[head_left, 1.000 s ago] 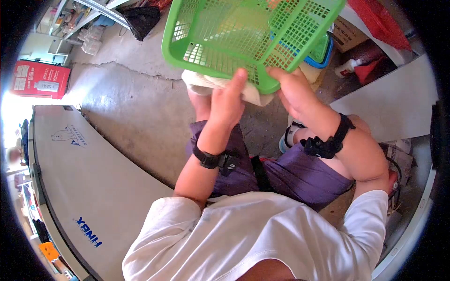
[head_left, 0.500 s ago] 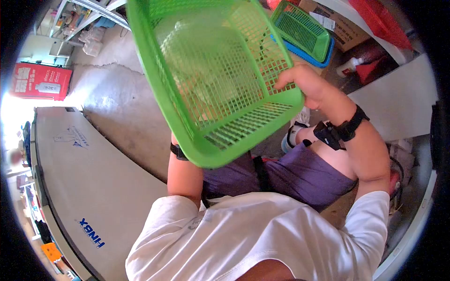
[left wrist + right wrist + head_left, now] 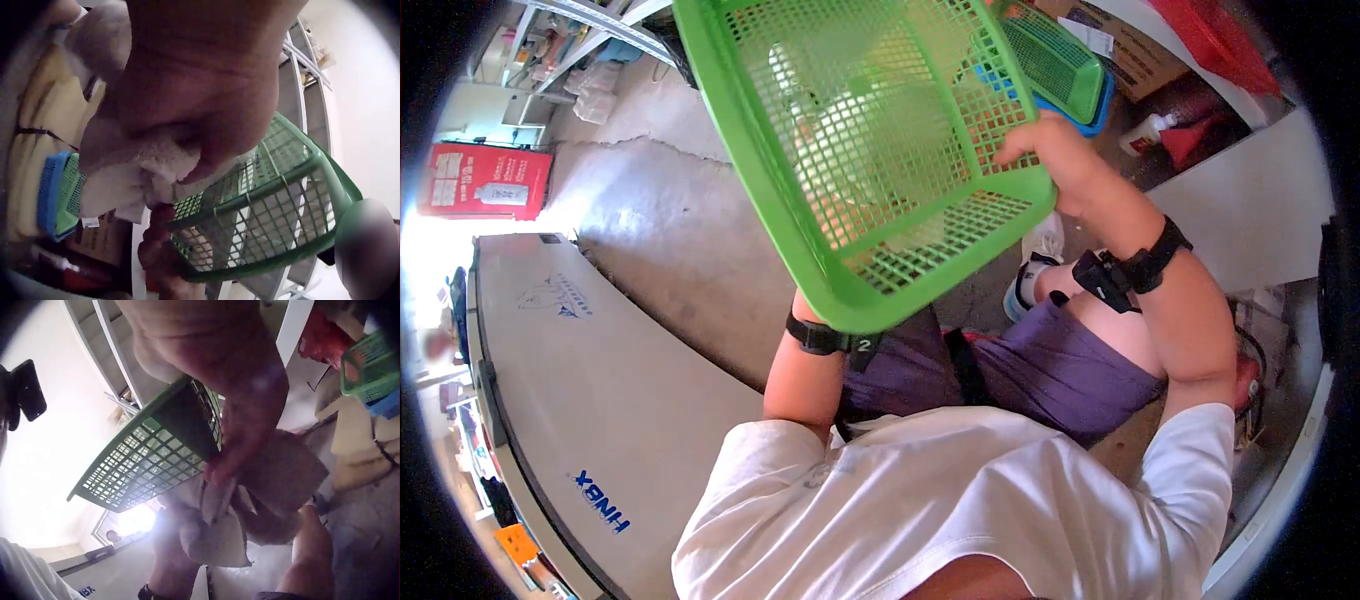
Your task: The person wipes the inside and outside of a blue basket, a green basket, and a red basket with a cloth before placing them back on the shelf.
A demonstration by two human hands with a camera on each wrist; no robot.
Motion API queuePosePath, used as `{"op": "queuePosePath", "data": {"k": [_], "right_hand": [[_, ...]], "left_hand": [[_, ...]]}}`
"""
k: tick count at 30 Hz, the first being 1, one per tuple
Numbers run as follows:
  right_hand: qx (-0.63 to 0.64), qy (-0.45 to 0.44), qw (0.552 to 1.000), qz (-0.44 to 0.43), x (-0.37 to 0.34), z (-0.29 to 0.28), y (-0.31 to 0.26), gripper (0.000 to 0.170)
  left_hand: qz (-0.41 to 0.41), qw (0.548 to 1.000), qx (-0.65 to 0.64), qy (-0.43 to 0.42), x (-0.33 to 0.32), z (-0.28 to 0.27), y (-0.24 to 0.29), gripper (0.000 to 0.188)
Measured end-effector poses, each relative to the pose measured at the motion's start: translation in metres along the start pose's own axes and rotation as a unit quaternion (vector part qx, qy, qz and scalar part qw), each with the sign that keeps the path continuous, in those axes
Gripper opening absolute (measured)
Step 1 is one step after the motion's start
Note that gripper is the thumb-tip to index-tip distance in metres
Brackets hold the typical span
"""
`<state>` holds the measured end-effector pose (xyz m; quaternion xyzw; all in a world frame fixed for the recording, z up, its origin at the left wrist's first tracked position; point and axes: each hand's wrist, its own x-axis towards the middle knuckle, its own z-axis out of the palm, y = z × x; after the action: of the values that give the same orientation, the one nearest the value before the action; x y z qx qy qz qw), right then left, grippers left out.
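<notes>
A green plastic mesh basket (image 3: pixel 880 150) is held up, tilted, its open side facing the head view. My right hand (image 3: pixel 1065 165) grips its right side near the corner, thumb over the inside. Behind the basket, my left hand (image 3: pixel 200 119) holds a bunched whitish cloth (image 3: pixel 137 169) against the outside of the mesh. The head view hides most of that hand; only a blurred shape shows through the holes. Folds of the cloth hang below the basket in the right wrist view.
Another green basket (image 3: pixel 1060 60) sits in a blue basket (image 3: pixel 1100 115) at the back right, near a cardboard box (image 3: pixel 1135 65) and a white bottle (image 3: pixel 1145 135). A large white chest marked HNBX (image 3: pixel 620 400) stands on the left. Metal shelving (image 3: pixel 605 30) is at the back left.
The basket has turned and come down to the left, its inside now facing the head view. My left hand and the cloth went from its near edge to behind it.
</notes>
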<state>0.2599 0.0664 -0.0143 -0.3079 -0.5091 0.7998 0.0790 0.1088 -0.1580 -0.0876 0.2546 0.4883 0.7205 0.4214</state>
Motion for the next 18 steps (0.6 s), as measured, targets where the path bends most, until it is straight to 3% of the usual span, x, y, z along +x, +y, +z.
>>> {"op": "queuePosePath", "data": {"k": [2, 8, 11, 14, 17, 18], "right_hand": [[0.015, 0.023, 0.999, -0.02, -0.005, 0.007, -0.006, 0.015], [-0.123, -0.048, 0.991, 0.022, -0.005, -0.003, -0.005, 0.01], [-0.138, -0.084, 0.984, 0.08, -0.008, -0.002, -0.008, 0.035], [-0.123, -0.081, 0.987, 0.059, -0.01, -0.001, -0.007, 0.032], [-0.141, -0.046, 0.989, -0.02, -0.01, 0.001, -0.011, 0.011], [-0.095, -0.026, 0.995, -0.028, -0.009, 0.001, -0.013, 0.011]], "left_hand": [[-0.004, 1.0, 0.008, -0.006, -0.003, 0.005, -0.002, 0.04], [-0.009, 0.993, -0.114, 0.009, -0.002, -0.005, 0.011, 0.04], [0.013, 0.989, -0.149, 0.013, 0.004, -0.014, 0.03, 0.04], [0.02, 0.991, -0.132, 0.006, 0.005, -0.015, 0.043, 0.04], [-0.004, 0.997, -0.073, -0.005, 0.001, -0.01, 0.033, 0.04], [-0.014, 0.999, -0.043, -0.011, 0.001, -0.006, 0.026, 0.04]]}}
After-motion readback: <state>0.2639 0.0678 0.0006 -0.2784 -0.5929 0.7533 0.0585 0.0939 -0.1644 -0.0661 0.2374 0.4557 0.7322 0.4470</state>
